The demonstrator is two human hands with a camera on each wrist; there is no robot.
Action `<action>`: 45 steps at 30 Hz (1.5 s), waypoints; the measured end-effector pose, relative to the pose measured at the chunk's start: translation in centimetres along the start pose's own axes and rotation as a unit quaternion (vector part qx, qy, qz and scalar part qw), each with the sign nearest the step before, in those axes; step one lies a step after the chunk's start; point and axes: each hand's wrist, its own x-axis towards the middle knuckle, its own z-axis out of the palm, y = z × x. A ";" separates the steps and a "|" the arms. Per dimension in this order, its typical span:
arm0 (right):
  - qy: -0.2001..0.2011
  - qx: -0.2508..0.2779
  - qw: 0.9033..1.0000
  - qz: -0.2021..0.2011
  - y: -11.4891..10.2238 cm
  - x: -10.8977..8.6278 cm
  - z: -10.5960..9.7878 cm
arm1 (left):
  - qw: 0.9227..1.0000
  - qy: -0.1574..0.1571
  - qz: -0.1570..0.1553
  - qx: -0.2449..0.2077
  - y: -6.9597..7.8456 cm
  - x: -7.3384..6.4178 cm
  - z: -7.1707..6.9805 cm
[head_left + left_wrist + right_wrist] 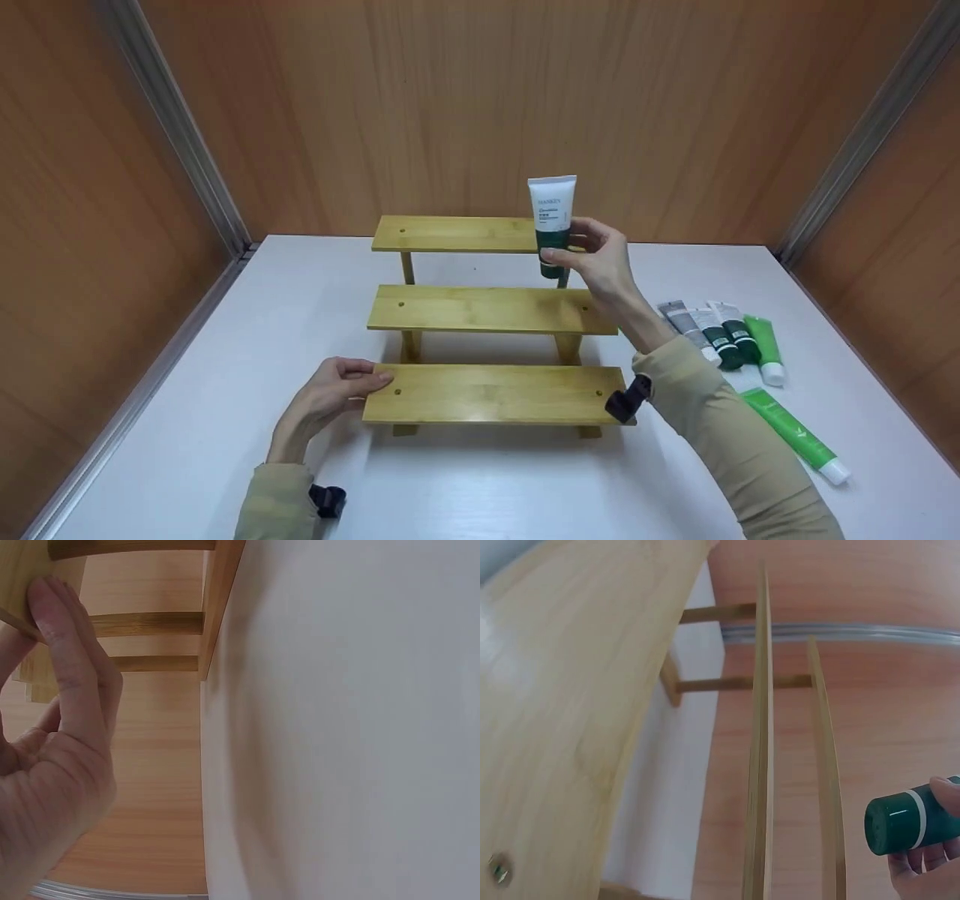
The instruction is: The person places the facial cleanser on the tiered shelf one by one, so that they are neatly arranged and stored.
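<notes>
A three-step wooden display stand (491,394) stands on the white table. At the left end of its lowest step, my left hand (330,394) pinches the board, thumb on top and fingers beneath; the left wrist view shows those fingers (71,667) under the wood. My right hand (604,262) grips a white and dark green squeeze tube (553,214) by its lower part, upright with the green cap down. It is held up in front of the top step's right end. In the right wrist view, the green cap (892,826) shows beyond the steps.
To the right of the stand lie several more tubes: a grey one (686,328), white and dark green ones (731,330), a bright green one (763,341) and a longer green one (795,431) nearer the front. Wooden panels (480,112) enclose the table at back and sides.
</notes>
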 end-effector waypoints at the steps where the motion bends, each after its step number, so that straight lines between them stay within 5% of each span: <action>1: 0.001 0.004 1.000 -0.001 -0.1 0.3 0.5 | 1.000 -0.001 0.001 -0.001 0.0 0.0 0.0; 18: 0.023 0.063 0.997 -0.026 0.5 3.7 7.0 | 1.000 -0.010 0.001 -0.018 0.1 -0.5 -0.2; 45: 0.065 0.027 0.994 -0.082 1.5 5.8 14.7 | 0.999 -0.020 -0.007 -0.027 -0.1 -1.3 -0.8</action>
